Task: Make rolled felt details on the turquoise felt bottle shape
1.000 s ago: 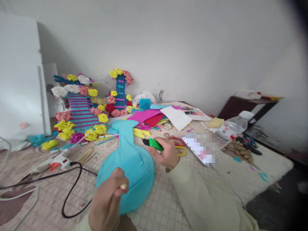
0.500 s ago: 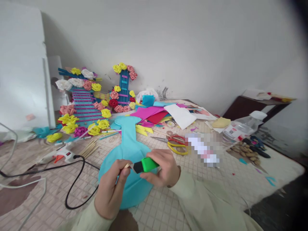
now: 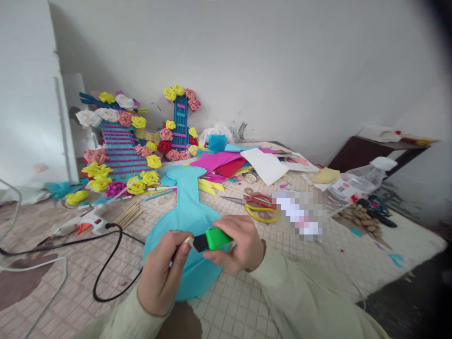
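Hovering over a turquoise guitar-shaped piece [image 3: 189, 197] that lies flat on a patterned table [image 3: 238, 306], two bare hands work close together without clasping. The left hand [image 3: 162, 270], above the turquoise piece's lower left edge, pinches a pale stick [image 3: 187, 240] between thumb and fingers, only its tip showing. The right hand [image 3: 242, 242], above the piece's right edge, is wrapped around a green-and-black knife [image 3: 217, 238], its blade pointing left at the stick's tip; whether they touch is hard to tell. To the turquoise piece's right lie red-and-yellow-handled scissors [image 3: 262, 214]. To its left are a bundle of thin sticks [image 3: 127, 214] and a white glue gun [image 3: 93, 222]. Beyond it, coloured paper sheets [image 3: 215, 161] lie in a heap.
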`<control>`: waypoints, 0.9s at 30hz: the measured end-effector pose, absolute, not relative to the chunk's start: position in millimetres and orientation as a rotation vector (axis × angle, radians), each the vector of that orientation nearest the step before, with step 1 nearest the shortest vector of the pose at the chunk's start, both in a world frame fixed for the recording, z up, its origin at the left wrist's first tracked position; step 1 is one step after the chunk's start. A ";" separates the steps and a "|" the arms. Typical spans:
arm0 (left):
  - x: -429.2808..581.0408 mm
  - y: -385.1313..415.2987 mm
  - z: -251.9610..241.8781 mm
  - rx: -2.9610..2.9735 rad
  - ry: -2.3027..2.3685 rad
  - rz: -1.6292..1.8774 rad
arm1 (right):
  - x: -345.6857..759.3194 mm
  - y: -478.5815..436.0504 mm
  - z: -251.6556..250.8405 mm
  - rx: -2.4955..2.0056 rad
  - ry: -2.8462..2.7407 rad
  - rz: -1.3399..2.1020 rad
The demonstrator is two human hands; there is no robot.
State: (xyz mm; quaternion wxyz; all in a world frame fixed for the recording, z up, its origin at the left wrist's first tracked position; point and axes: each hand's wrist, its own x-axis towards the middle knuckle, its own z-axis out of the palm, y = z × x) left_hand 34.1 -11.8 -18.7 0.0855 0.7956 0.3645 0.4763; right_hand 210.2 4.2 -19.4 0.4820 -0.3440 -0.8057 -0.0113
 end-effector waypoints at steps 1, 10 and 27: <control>33.7 -11.8 -19.1 2.380 1.086 1.410 | 210.0 4.1 -19.4 -0.841 -1.966 -0.026; 31.4 -10.4 -21.1 2.448 1.083 1.372 | 211.2 4.5 -20.5 -0.856 -1.978 -0.015; 23.9 -10.1 -17.5 2.458 0.808 1.690 | 194.1 -14.8 -12.4 -0.851 -1.865 -0.060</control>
